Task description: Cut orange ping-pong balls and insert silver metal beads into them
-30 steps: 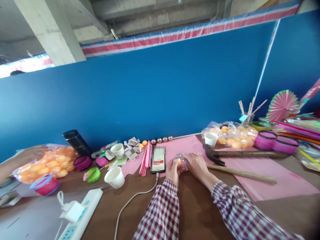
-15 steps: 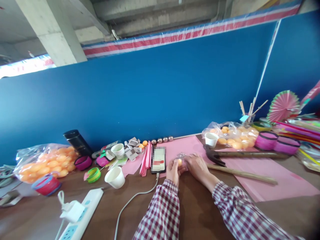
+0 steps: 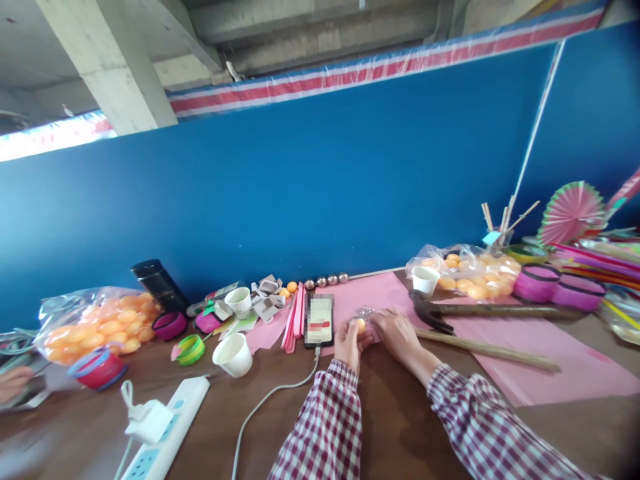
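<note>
My left hand (image 3: 349, 347) is closed around a small orange ball, likely a ping-pong ball (image 3: 361, 326), just right of the phone (image 3: 319, 321). Beside it, my right hand (image 3: 400, 339) has its fingers bent together and pointing down. What its fingertips hold, if anything, is hidden. Right behind both hands a small heap of shiny silvery bits (image 3: 365, 311) lies on pink paper (image 3: 373, 290); the bits are too small to name. A claw hammer (image 3: 495, 310) and another wooden handle (image 3: 490, 347) lie to the right of my right hand.
White cups (image 3: 233, 355) stand left and right of the hands. Bags of orange balls (image 3: 107, 327) lie on both sides. A power strip (image 3: 170, 427) and a white cable (image 3: 260, 407) occupy the near left. Another person's hand (image 3: 15, 385) shows at the left edge. A blue partition (image 3: 320, 180) rises behind.
Another person's hand has come into view at the left edge. My own hands stay almost in place, the ball still in the left one. The whole view has shifted slightly.
</note>
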{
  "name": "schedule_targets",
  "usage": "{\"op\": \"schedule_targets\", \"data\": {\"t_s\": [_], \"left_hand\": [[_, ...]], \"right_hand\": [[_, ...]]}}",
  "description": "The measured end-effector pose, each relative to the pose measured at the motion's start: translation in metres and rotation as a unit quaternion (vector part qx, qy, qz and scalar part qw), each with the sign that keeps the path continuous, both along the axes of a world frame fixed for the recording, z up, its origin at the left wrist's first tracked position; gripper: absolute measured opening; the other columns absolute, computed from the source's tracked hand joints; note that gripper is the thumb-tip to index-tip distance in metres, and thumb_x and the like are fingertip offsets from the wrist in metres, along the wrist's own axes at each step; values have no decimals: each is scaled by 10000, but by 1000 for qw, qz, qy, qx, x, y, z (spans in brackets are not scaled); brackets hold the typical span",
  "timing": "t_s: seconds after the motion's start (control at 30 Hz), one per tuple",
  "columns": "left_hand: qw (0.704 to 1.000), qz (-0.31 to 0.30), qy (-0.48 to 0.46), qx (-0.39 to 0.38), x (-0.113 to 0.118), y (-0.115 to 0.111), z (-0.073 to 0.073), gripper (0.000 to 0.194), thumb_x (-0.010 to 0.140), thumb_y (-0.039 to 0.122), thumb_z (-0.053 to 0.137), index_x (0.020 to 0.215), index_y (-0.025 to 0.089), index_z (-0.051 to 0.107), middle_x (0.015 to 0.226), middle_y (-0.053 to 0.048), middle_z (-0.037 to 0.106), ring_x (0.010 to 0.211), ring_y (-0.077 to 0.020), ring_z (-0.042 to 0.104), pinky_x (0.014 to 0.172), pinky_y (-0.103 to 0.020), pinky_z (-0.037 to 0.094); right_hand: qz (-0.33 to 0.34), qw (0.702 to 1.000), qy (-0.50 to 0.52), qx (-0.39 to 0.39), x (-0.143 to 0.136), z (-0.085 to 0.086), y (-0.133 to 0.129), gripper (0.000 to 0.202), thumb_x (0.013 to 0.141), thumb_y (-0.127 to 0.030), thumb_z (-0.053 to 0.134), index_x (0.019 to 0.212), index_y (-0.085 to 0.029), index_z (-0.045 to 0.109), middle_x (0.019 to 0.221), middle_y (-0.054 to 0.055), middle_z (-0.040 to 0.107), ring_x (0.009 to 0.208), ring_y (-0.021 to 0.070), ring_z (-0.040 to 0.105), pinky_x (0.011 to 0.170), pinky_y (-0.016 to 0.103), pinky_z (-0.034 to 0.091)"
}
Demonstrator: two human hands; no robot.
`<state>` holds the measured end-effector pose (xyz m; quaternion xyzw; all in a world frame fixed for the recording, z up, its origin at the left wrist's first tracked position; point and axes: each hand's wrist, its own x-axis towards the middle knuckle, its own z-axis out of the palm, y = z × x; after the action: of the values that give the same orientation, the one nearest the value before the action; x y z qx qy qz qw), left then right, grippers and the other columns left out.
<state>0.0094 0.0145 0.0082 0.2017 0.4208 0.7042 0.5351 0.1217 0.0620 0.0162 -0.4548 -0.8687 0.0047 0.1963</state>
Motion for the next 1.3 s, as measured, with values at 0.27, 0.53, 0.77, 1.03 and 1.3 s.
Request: {"op": "schedule_targets", "data": {"t_s": [0.27,0.53,0.77,1.03,1.3], "left_hand": [[1000,1,-5,5,1,0,0,242,688,300,612,832,123,533,711,-39,602,544,-92,580,519,-203,485],[1000,-1,-4,4,0,0,0,258,696,295,604,871,124,524,724,-41,604,545,-89,580,516,-197,488],[1000,-2,-1,7,1,-1,3,256,691,296,608,852,115,524,702,-37,602,543,-93,578,514,-204,492],[1000,-5,-6,8,1,-1,2,249,702,282,598,864,111,518,685,-24,595,529,-89,580,507,-199,497],[1000,-11,-4,11,-1,0,0,259,701,294,604,864,110,525,697,-32,601,535,-89,582,509,-198,503]], "right_hand": [[14,1000,4,8,0,1,-1,224,846,-208,365,794,-187,582,818,49,620,790,158,505,694,245,314],[11,1000,0,21,0,3,-2,212,848,-210,370,798,-192,575,816,39,617,788,159,508,667,242,318],[13,1000,-6,7,-1,1,0,236,855,-216,348,798,-184,575,840,52,610,801,160,504,672,243,319],[4,1000,-12,-15,-1,4,-3,229,853,-221,350,841,-182,575,861,59,615,811,166,510,667,246,322],[16,1000,2,0,0,2,0,203,846,-228,367,842,-188,566,865,53,613,819,164,505,676,245,319]]}}
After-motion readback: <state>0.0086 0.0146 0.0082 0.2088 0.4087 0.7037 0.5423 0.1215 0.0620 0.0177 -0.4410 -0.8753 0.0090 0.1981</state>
